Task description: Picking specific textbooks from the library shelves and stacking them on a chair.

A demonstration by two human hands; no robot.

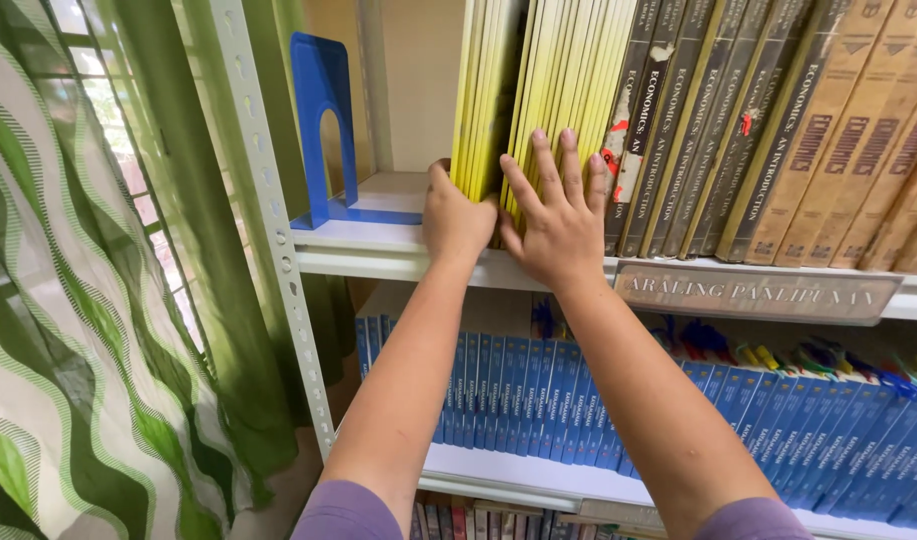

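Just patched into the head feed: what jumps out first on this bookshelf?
Both hands meet on a row of thin yellow books on the upper shelf: the left hand grips the leftmost bunch, and the right hand lies flat on the spines beside it. A blue metal bookend stands apart at the shelf's left end, and a green-and-white curtain fills the left side.

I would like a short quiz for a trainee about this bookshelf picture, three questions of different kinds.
1. True or false: the blue bookend touches the yellow books.
2. Which hand lies flat with spread fingers on the yellow books: A left hand, B right hand?
3. Fill in: on the shelf below stand rows of ___ books.

Key: 1 false, a gap lies between them. 2 B. 3 blue.
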